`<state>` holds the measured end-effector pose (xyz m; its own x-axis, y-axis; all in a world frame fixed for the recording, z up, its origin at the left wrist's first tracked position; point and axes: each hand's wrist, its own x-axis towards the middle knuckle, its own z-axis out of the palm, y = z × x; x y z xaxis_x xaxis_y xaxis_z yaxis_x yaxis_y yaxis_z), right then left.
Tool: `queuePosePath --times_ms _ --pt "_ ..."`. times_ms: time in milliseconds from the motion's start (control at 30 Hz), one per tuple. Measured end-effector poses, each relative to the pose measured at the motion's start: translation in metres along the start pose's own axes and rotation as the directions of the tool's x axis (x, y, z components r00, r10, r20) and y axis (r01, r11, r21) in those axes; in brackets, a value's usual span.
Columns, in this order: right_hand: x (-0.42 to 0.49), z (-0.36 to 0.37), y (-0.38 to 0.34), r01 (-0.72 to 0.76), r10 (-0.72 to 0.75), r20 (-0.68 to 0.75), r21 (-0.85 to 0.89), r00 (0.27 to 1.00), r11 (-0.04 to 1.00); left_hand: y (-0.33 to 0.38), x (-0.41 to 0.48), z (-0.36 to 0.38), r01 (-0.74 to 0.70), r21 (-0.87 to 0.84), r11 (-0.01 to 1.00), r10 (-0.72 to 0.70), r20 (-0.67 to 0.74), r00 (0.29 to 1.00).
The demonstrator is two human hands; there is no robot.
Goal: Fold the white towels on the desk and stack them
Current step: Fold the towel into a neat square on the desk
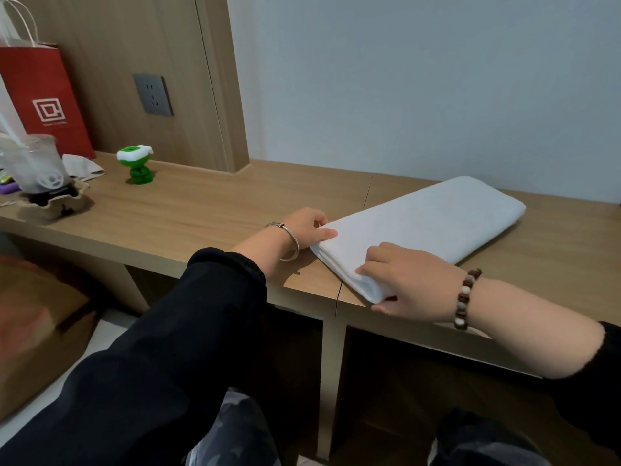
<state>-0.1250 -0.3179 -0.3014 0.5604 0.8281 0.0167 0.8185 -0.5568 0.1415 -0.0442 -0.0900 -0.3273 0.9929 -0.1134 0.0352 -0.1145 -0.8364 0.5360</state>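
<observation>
- Now, a folded white towel (426, 220) lies flat on the wooden table (201, 203). Its far end is close to the wall and its near end is at the table's front edge.
- The left hand (304, 228) pinches the left corner of the towel's near end. The thumb is on top and the fingers are curled.
- The right hand (410, 280) grips the other near corner of the towel. The fingers lie on top and the thumb is tucked under the layers.
- A silver bangle (290, 242) is on the left wrist, just left of the towel.
- A bead bracelet (465, 297) is on the right wrist, just in front of the towel.
- A green toy (136, 164) stands well to the left of the towel.
- A clear plastic cup (40, 166) sits in a cardboard cup holder (57, 203), farther left of the towel than the toy.
- A red paper bag (40, 95) stands behind the cup, far left of the towel.
- A grey wall socket (153, 94) is on the wood panel, up and to the left of the towel.
</observation>
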Motion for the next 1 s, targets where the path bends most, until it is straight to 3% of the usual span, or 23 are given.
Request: queuePosePath --times_ms 167,233,333,467,600,667,767,900,1000 --pt "-0.006 0.004 -0.007 0.120 -0.141 -0.116 -0.169 0.983 0.978 0.001 -0.001 -0.001 -0.008 0.012 1.000 0.008 0.011 1.000" --pt "-0.007 0.006 -0.006 0.167 -0.204 -0.232 -0.171 0.951 0.971 0.003 -0.002 -0.002 -0.014 0.005 1.000 0.014 0.018 1.000" --pt "-0.010 0.011 -0.006 0.183 -0.205 -0.257 -0.109 0.944 0.977 0.003 -0.002 -0.003 -0.015 -0.008 1.000 0.015 0.027 1.000" --pt "-0.005 0.010 0.010 -0.011 0.102 -0.243 0.351 0.965 0.936 0.002 -0.002 -0.003 -0.014 -0.001 1.000 0.014 0.035 0.999" --pt "0.009 0.010 0.048 -0.376 0.431 -0.151 0.291 0.890 0.880 0.004 -0.001 -0.006 -0.012 0.047 0.999 0.010 0.032 0.999" --pt "0.014 0.016 0.046 -0.422 0.476 -0.172 0.273 0.863 0.864 0.005 0.001 -0.008 0.014 0.095 0.995 -0.014 0.006 1.000" --pt "0.021 0.024 0.023 -0.376 0.433 -0.224 0.257 0.873 0.890 0.018 0.006 -0.016 0.070 0.284 0.956 -0.060 -0.043 0.997" --pt "0.033 0.014 0.034 -0.376 0.579 -0.199 0.588 0.791 0.716 0.053 0.006 -0.017 0.091 0.629 0.772 -0.053 -0.080 0.995" --pt "0.037 0.022 0.049 -0.539 0.614 -0.075 0.406 0.785 0.738 0.072 -0.007 0.016 0.081 0.554 0.829 -0.127 0.045 0.991"
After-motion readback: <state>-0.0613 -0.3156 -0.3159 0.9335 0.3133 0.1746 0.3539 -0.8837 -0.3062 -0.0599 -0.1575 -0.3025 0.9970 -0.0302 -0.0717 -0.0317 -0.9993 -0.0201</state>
